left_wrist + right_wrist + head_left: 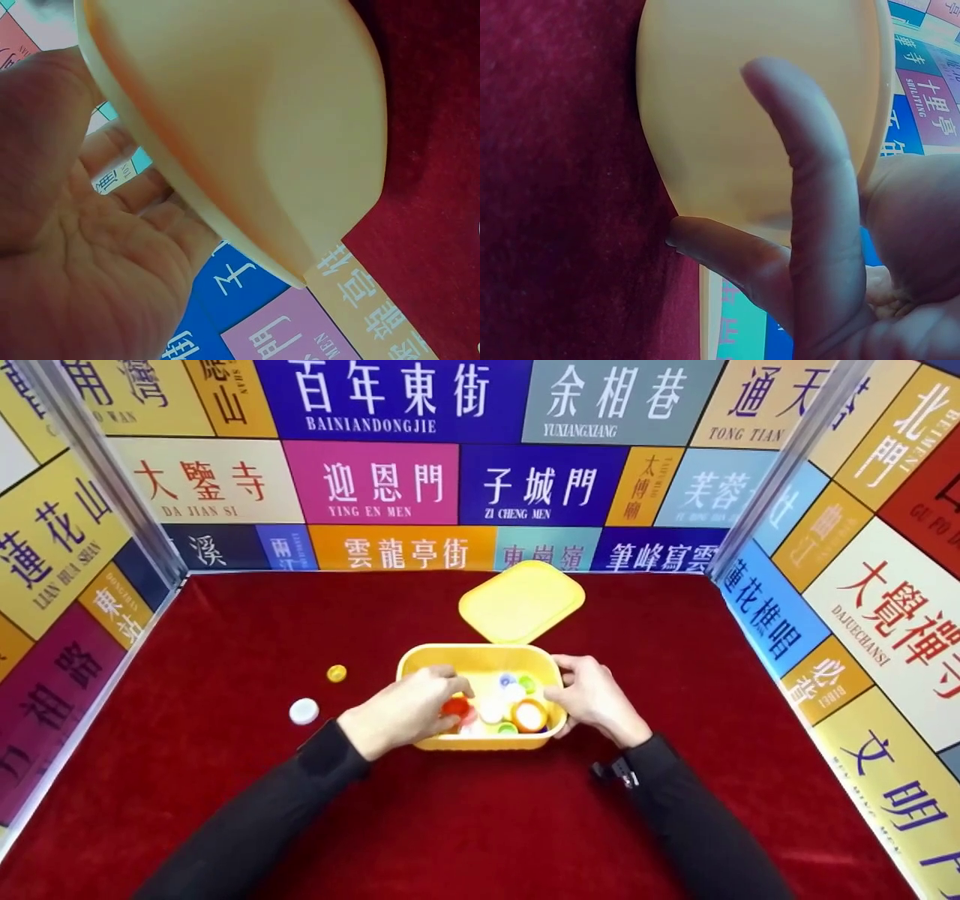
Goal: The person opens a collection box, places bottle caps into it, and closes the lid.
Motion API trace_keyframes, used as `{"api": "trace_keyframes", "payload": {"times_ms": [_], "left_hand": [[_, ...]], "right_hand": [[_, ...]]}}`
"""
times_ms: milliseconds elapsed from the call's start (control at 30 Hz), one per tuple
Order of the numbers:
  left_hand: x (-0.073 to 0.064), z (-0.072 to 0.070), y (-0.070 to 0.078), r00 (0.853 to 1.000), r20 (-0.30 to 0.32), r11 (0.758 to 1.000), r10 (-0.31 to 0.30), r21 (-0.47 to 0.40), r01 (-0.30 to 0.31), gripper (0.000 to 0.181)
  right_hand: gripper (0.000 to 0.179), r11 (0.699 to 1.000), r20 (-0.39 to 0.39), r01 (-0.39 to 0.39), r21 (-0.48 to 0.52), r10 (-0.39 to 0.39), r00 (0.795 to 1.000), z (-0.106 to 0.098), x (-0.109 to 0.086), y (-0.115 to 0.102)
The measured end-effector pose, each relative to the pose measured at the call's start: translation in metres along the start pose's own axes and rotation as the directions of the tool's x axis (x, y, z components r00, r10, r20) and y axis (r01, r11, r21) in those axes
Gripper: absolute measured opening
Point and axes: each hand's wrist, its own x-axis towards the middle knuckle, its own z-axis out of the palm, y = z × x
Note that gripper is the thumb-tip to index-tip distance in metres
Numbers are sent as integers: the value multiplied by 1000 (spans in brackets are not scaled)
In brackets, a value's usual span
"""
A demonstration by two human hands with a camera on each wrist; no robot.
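A yellow plastic box [480, 742] on the red cloth holds several small round caps, among them a red cap [455, 706] and an orange-rimmed cap [529, 715]. My left hand [412, 706] reaches over the box's left side, fingers and thumb spread around the red cap. In the left wrist view the box wall [277, 127] hides those fingertips. At the other end, my right hand [598, 699] grips the box's right wall, thumb side over the rim. One finger [821, 172] lies across the outer wall in the right wrist view, another near the bottom edge.
A yellow lid [523, 601] lies behind the box, near its back rim. Left of the box, a small yellow cap [337, 673] and a white cap [304, 711] lie on the red cloth [247, 645]. Panels with printed signs [375, 484] stand at the back and both sides.
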Motion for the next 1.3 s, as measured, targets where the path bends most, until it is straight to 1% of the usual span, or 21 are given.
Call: {"api": "trace_keyframes", "payload": {"times_ms": [200,333,433,533,733,933,1033,1133,1300], "left_hand": [[-4,0,0,1000,-30,1000,1,1,-1,31],[-4,0,0,998,-64,1000,8,9,-7,30],[-6,-2,0,996,-89,1000,1,21,1,31],[-8,-6,-3,994,-106,999,-26,25,29,33],[-12,-16,-10,987,-138,996,-83,2,85,36],[-17,-20,-21,980,-151,992,-127,-6,127,39],[-20,-21,-27,975,-156,987,-158,-24,156,39],[-22,-23,-34,967,-172,982,-190,-47,185,39],[-24,-29,-48,946,-223,971,-237,-88,222,35]], "right_hand": [[67,1000,7,-7,-6,7,1000,0,1,1],[66,1000,8,3,5,-4,1000,-1,0,1],[67,1000,10,7,11,-7,1000,-1,-1,1],[67,1000,7,4,5,-4,1000,-1,-1,1],[66,1000,4,0,5,0,1000,-1,-1,0],[67,1000,9,-3,12,3,1000,0,0,-1],[67,1000,12,-4,16,4,1000,0,0,-1],[66,1000,9,-2,13,2,1000,0,-1,0],[66,1000,4,3,8,-3,1000,-1,-1,0]]}}
